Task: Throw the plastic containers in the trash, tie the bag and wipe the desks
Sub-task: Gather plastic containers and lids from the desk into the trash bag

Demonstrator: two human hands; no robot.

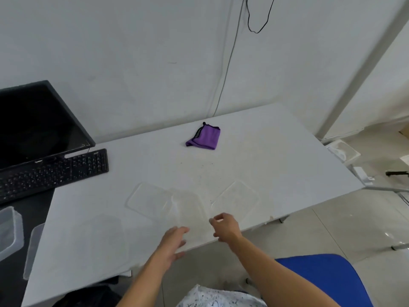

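Clear plastic containers (152, 199) lie near the front edge of the tabletop (276, 151) | my left hand (174, 242) and right hand (224, 227) are apart and empty, either side of the middle container (189, 207), I think to grab it | purple cloth (204, 138) sits far back, handy for wiping.

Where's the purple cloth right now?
Head view: the purple cloth lies folded near the far edge of the desk, right of the keyboard, beyond the clear containers.

wall (132, 41): white, black cable (257, 18) hanging | floor (332, 224): pale tiles | furniture: white desk (276, 151), blue chair (321, 275)
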